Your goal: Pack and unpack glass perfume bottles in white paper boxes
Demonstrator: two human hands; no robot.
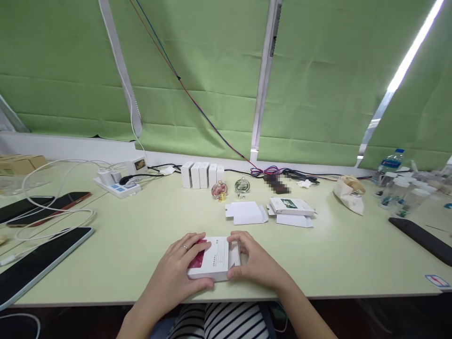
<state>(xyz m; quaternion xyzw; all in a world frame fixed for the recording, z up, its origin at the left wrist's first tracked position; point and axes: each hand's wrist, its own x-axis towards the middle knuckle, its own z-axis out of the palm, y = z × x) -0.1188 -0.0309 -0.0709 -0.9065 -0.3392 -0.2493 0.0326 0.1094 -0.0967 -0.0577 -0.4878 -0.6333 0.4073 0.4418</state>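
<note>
A small white cardboard box (219, 258) with printed text and a dark pink picture lies flat near the table's front edge. My left hand (183, 263) is closed around its left part, fingers over the top and thumb along the near side. At the box's right end, where a white flap stands out, my right hand (252, 259) grips with thumb and fingers on opposite edges. Beyond them lie a flattened white carton (246, 213) and a white box with a green picture (291, 205), which rests on another white carton piece.
Several upright white boxes (196, 175), a red round glass bottle (219, 189) and a clear one (242, 186) stand behind. Phones (45, 263), cables and a power strip (118, 187) lie left. On the right are a cloth pouch (349, 194), plastic jars (395, 190) and a black object (422, 240).
</note>
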